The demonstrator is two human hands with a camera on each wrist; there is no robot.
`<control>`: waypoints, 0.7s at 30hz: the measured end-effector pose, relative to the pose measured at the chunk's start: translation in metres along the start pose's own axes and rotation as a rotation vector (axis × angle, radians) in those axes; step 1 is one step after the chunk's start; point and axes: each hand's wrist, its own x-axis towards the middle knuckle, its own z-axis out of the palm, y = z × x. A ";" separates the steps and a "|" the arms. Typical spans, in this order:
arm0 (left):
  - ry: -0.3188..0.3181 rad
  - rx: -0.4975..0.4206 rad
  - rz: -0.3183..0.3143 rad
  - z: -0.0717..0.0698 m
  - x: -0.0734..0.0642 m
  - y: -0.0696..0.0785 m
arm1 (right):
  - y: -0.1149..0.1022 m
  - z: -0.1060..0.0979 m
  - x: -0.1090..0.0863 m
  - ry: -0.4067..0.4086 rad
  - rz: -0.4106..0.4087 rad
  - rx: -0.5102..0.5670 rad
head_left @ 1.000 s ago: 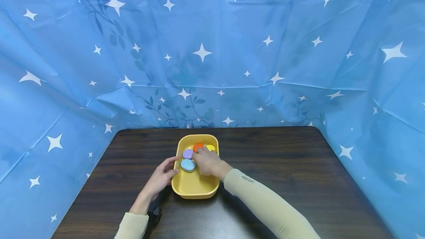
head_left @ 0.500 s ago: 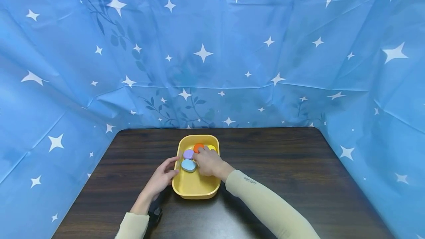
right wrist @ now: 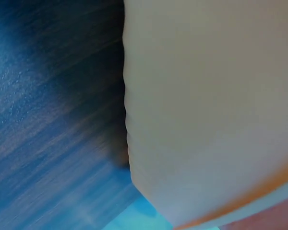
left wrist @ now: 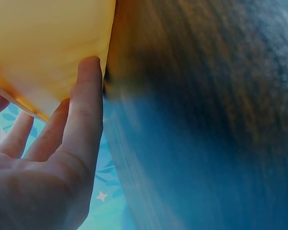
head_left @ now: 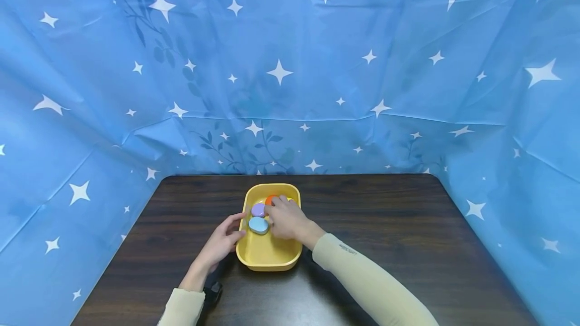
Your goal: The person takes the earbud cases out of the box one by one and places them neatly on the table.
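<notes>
In the head view a yellow tray (head_left: 267,256) stands on the table. Inside it are small rounded, smooth pieces: a light blue one (head_left: 259,225), a purple one (head_left: 258,210), an orange one (head_left: 270,200) and a mostly covered yellow one (head_left: 291,199). My right hand (head_left: 286,219) reaches into the tray beside them, fingers bent downward; what lies under the fingers is hidden. My left hand (head_left: 220,240) rests at the tray's left side. In the left wrist view its extended fingers (left wrist: 84,110) touch the tray wall (left wrist: 43,43).
The dark wooden table (head_left: 371,225) extends on both sides of the tray. A blue cloth with white stars (head_left: 290,64) hangs behind and beside it. A small black object (head_left: 213,293) shows at my left wrist. The right wrist view is mostly pale tray wall (right wrist: 206,96).
My right hand has shifted slightly toward the far end of the tray, covering more of the orange and yellow pieces. My left hand stays at the tray's side.
</notes>
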 end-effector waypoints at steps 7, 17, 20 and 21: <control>0.008 -0.001 -0.009 0.000 0.001 0.000 | 0.001 -0.004 -0.004 0.027 -0.010 -0.009; -0.002 -0.010 -0.012 0.000 0.001 0.000 | 0.000 -0.013 -0.012 0.085 -0.012 0.006; 0.001 -0.008 -0.011 0.000 0.001 0.000 | 0.001 -0.015 -0.014 0.099 -0.019 0.004; 0.002 -0.009 -0.010 0.000 0.001 0.000 | 0.002 -0.016 -0.015 0.105 -0.023 0.002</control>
